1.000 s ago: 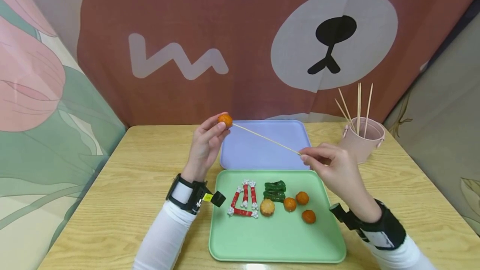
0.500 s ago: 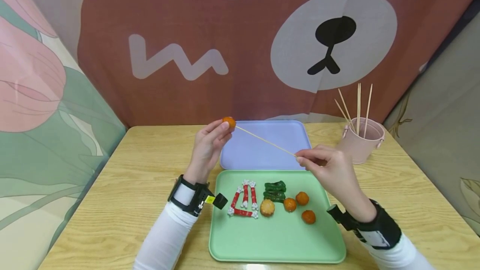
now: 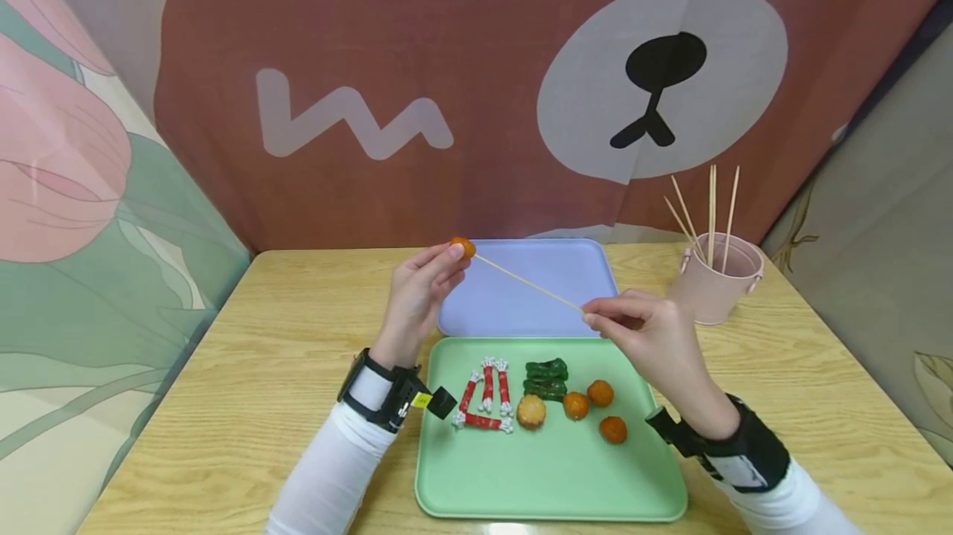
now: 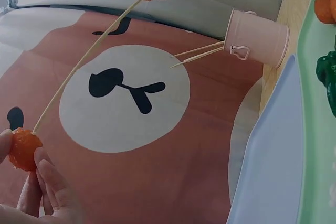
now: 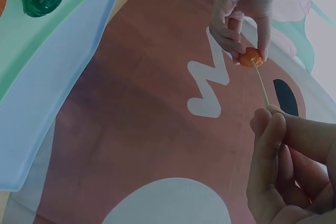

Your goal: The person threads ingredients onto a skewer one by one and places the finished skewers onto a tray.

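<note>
My left hand [image 3: 417, 291] pinches an orange food ball [image 4: 25, 149] between thumb and fingers, raised over the left edge of the lilac tray [image 3: 532, 258]. One end of a thin bamboo skewer [image 3: 529, 282] meets the ball on its right side; in the right wrist view the skewer enters the ball's face. The skewer slants down to my right hand [image 3: 658, 345], which pinches its other end with thumb and fingertips. Below both hands lies a green tray [image 3: 551, 477], holding several more orange balls [image 3: 613, 430].
Red-and-white sticks [image 3: 484, 422], dark green pieces [image 3: 546, 369] and a round yellow piece [image 3: 531, 412] share the green tray. A pink bucket [image 3: 711, 295] with several upright skewers stands at the back right of the wooden table [image 3: 298, 336]. A bear-print cloth [image 3: 357, 196] hangs behind.
The left hand with the ball has shifted right and slightly down; the right hand has edged left. Less skewer shows between the ball and the right fingertips. The tray's contents stay put.
</note>
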Demonstrator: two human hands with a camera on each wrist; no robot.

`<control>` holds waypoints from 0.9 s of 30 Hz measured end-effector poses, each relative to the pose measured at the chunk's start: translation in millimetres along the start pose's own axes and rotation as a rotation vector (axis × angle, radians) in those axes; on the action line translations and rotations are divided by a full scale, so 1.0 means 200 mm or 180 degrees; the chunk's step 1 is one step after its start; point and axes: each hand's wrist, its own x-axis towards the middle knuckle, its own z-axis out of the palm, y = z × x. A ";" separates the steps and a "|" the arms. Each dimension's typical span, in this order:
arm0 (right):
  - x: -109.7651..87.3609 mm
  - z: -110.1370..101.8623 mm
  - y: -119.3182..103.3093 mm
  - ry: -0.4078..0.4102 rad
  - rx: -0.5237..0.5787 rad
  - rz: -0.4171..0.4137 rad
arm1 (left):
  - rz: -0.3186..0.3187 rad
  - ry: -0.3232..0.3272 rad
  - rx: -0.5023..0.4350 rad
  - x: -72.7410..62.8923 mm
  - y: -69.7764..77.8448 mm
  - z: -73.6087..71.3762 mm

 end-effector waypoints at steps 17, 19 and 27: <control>0.00 0.01 0.01 0.0057 0.0018 0.0044 | -0.0139 -0.0067 0.0145 -0.02 -0.01 0.02; -0.01 0.02 0.01 0.0056 0.0027 0.0020 | -0.0157 -0.0138 0.0149 -0.02 -0.01 0.02; -0.01 0.03 0.00 0.0103 0.0045 -0.0021 | -0.0153 -0.0173 0.0138 -0.03 -0.01 0.03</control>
